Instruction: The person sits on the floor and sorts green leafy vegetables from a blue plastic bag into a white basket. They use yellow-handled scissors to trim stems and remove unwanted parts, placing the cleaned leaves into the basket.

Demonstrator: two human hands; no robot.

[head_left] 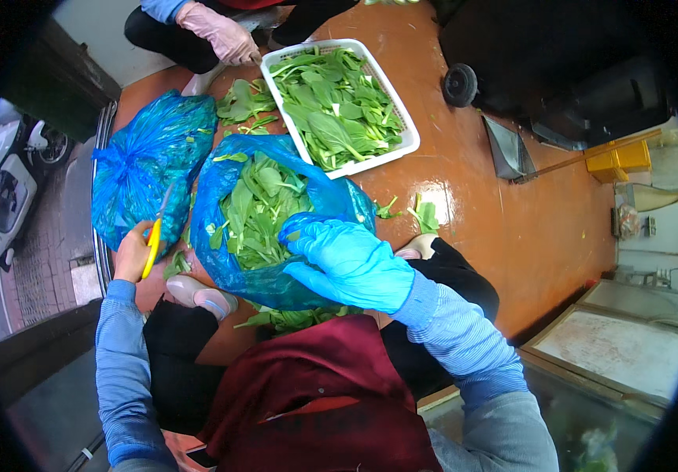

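My bare left hand [132, 252] holds a yellow-handled cutting tool [153, 248] with a slim metal blade pointing up and away. It is at the near edge of a knotted blue plastic bag [144, 159]. My right hand [350, 259], in a light blue glove, reaches over the right side of an open blue plastic bag [238, 283]. Leafy greens [262, 206] fill that bag. The gloved fingers curl at the leaves beside the bag's rim, the thumb apart; whether they grip anything is hidden.
A white plastic basket [411, 144] of leafy greens stands beyond the open bag. A person's pink-gloved hand [221, 35] is near its corner. Loose leaves [426, 215] lie on the orange floor. A metal dustpan [507, 150] and a black wheeled bin [551, 76] stand right; a scooter [11, 189] is outside left.
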